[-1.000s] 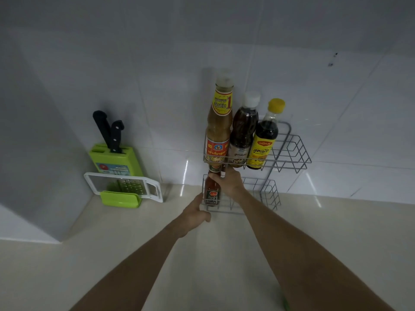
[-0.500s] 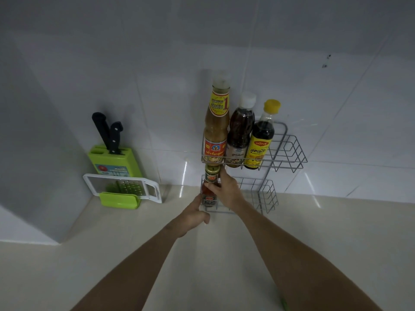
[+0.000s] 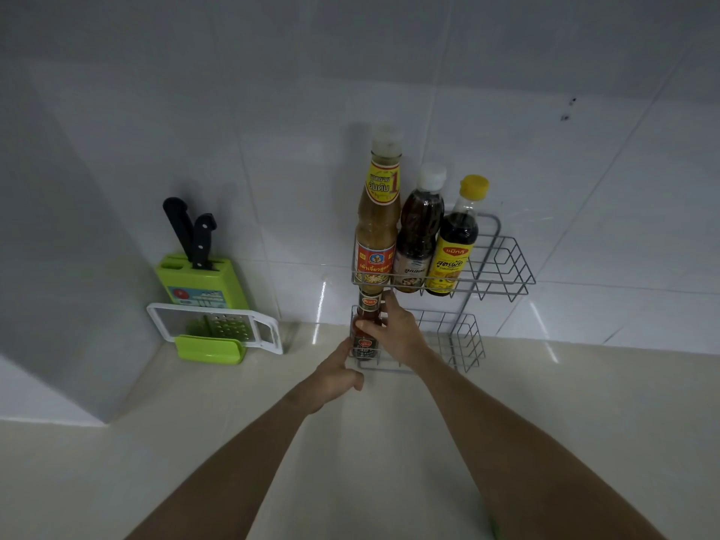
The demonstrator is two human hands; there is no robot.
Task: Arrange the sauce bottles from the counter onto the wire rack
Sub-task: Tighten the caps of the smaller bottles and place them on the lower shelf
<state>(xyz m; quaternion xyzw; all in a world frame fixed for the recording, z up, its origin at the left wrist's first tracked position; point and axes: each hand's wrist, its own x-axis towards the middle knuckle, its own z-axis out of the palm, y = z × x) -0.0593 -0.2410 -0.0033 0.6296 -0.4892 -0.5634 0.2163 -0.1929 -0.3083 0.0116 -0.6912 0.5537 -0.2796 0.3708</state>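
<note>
Small red sauce bottle, lower tier, in hand.
From the left we log: green knife block (image 3: 200, 284), with a white grater (image 3: 218, 325) just before it; our left hand (image 3: 331, 381), fingers curled at the lower front corner of the wire rack (image 3: 506, 284), hold on the wire unclear; small red sauce bottle (image 3: 366, 325), upright in the lower tier, pinched by our right hand (image 3: 397, 333); three tall bottles (image 3: 419, 235) on the upper tier.

At the left of the frame, a lime-green plastic knife block (image 3: 202, 284) stands against the white tiled wall (image 3: 272, 150), with two black-handled knives (image 3: 191, 235) in its slots. Just in front, a white-framed flat metal grater (image 3: 224, 327) sits in a green plastic stand (image 3: 210, 349) on the pale beige counter (image 3: 156, 442).
</note>
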